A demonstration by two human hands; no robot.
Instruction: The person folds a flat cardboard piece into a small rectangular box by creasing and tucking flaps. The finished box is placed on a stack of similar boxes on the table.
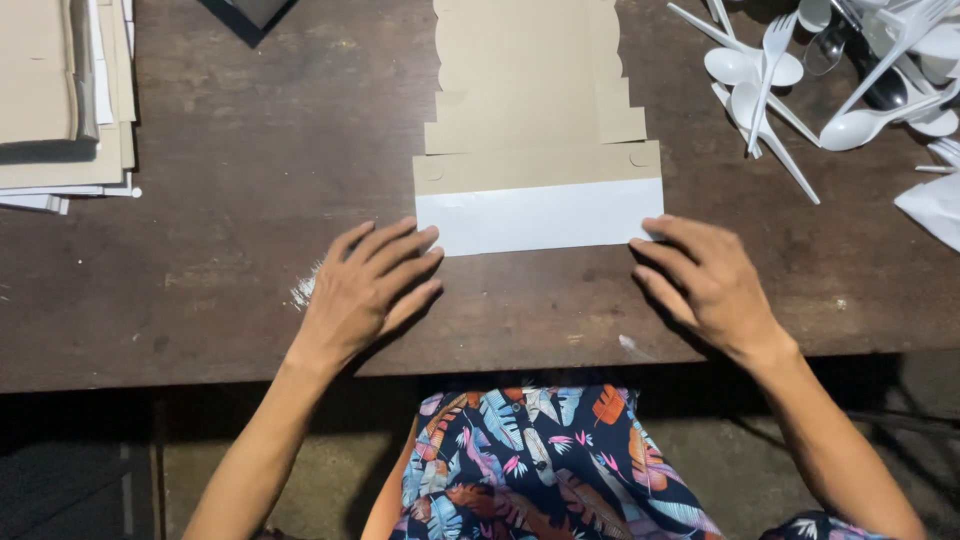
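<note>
Here a flat brown cardboard sheet (535, 110) lies on the dark wooden counter (230, 220), reaching from its far edge toward the person. The sheet's near flap (540, 215) is folded up so that its white side shows, a pale strip across the sheet's full width. The left hand (365, 290) rests palm down on the counter, its fingers spread and open, the fingertips just touching the flap's near left corner. The right hand (705, 280) lies flat as well, fingers loose and holding nothing, with the fingertips at the flap's near right corner. Both grips are open; neither one clasps the sheet.

Far left, a stack of flat cardboard sheets (65, 100) sits at the counter's edge, well apart from the hands. Far right, a heap of white plastic spoons and forks (830, 70) spreads over the corner, with a white napkin (935, 205) just beside it. Below the counter's near edge shows a dark, leaf-patterned garment (540, 460).
</note>
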